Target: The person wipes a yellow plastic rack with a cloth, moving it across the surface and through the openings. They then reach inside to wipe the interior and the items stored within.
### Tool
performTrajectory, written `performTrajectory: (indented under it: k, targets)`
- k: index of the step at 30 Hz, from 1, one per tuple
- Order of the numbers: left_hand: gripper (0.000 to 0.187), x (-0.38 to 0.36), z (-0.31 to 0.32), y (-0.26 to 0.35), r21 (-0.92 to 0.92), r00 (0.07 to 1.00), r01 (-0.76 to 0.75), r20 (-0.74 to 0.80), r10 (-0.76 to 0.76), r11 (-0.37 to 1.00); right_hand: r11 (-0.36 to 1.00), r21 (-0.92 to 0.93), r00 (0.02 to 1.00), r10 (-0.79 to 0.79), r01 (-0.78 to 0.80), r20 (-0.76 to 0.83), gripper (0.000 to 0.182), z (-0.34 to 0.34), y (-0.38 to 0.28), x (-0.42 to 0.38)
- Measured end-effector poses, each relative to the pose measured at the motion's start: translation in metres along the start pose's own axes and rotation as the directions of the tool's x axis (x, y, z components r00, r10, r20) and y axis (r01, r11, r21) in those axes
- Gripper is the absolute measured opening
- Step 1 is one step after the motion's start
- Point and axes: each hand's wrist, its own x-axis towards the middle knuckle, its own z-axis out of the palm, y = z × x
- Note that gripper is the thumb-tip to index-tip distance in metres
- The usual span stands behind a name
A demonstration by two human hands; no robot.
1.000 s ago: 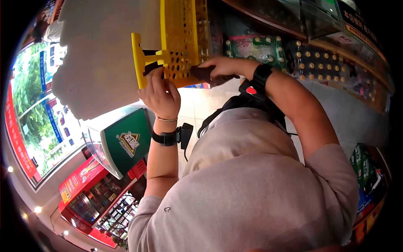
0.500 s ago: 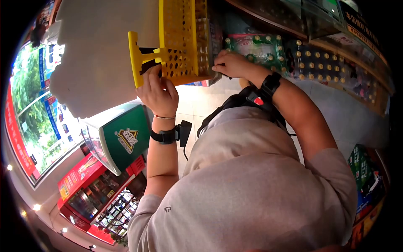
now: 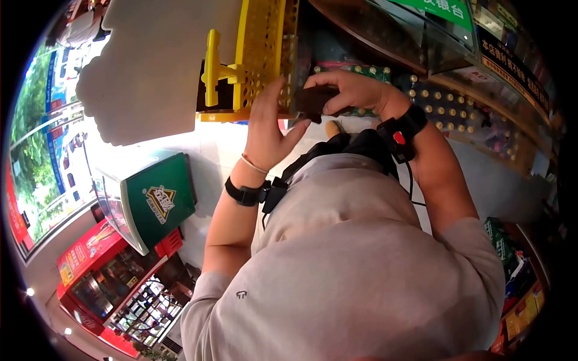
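My right hand (image 3: 355, 90) is closed on a dark brown object (image 3: 313, 102), with thumb and fingers pinching its right part. What the object is cannot be made out. My left hand (image 3: 269, 129) is open beside it, fingers raised and thumb apart, its thumb tip close to the object's lower edge. Behind my left hand stands a yellow perforated rack (image 3: 256, 66), with a yellow bracket (image 3: 212, 69) on its left side.
A large pale board (image 3: 150, 66) stands at the upper left. Packs of capped bottles (image 3: 442, 108) lie at the right, below a glass counter (image 3: 448, 48). A green-sided freezer (image 3: 159, 201) and a red cabinet (image 3: 99, 271) are at the lower left.
My left hand has come away from the yellow bracket and moved right, toward my right hand. The dark object now shows more clearly in my right hand. The whole view has shifted.
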Motion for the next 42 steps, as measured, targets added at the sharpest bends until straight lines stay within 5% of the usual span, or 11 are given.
performTrajectory:
  k: [4, 10, 14, 18, 25, 28, 31, 33, 35, 38, 42]
  targets:
    - [0.031, -0.004, 0.01, -0.036, -0.529, 0.757, 0.628, 0.585, -0.29, 0.571, 0.989, 0.144, 0.984, 0.012, 0.014, -0.178, 0.046, -0.001, -0.014, -0.01]
    - [0.016, 0.012, 0.015, -0.021, -0.692, 0.705, 0.695, 0.606, -0.368, 0.195, 0.85, 0.487, 0.854, 0.397, -0.203, -0.337, 0.044, -0.019, 0.027, -0.033]
    - [0.017, 0.024, 0.014, 0.002, -0.771, 0.694, 0.634, 0.598, -0.401, -0.052, 0.915, 0.206, 0.897, 0.387, -0.346, -0.213, 0.045, -0.012, 0.036, -0.045]
    - [0.015, 0.022, 0.019, 0.002, -0.804, 0.699, 0.585, 0.568, -0.433, -0.11, 0.971, 0.24, 0.91, 0.088, 0.013, -0.406, 0.038, -0.006, 0.035, -0.051]
    - [0.014, 0.013, 0.027, 0.001, -0.788, 0.652, 0.614, 0.545, -0.527, -0.055, 0.995, -0.104, 0.809, -0.066, 0.006, -0.585, 0.03, -0.031, 0.035, -0.065]
    - [0.015, 0.005, 0.034, -0.003, -0.766, 0.633, 0.642, 0.551, -0.544, -0.028, 0.85, 0.445, 0.86, -0.02, 0.283, -0.509, 0.043, -0.031, 0.033, -0.064]
    - [0.015, 0.0, 0.043, 0.006, -0.682, 0.59, 0.73, 0.6, -0.539, 0.041, 0.785, 0.501, 0.908, -0.179, 0.364, -0.379, 0.06, -0.004, 0.006, -0.052]
    - [0.021, -0.002, 0.051, 0.018, -0.702, 0.6, 0.711, 0.633, -0.489, -0.039, 0.928, 0.257, 0.899, -0.148, 0.27, -0.411, 0.074, 0.01, 0.015, -0.036]
    - [0.021, -0.003, 0.052, 0.02, -0.65, 0.681, 0.719, 0.588, -0.436, 0.247, 0.99, -0.075, 0.861, -0.142, 0.121, -0.488, 0.079, 0.017, 0.016, -0.029]
    - [0.019, -0.009, 0.024, 0.02, -0.263, 0.818, 0.545, 0.378, -0.434, 0.796, 0.993, -0.006, 0.879, -0.11, 0.121, -0.465, 0.077, 0.01, 0.035, -0.009]
    - [0.021, -0.014, -0.016, 0.025, 0.147, 0.971, 0.104, -0.231, -0.068, 0.984, 0.998, -0.052, 0.921, 0.001, -0.023, -0.391, 0.07, 0.003, 0.044, 0.011]
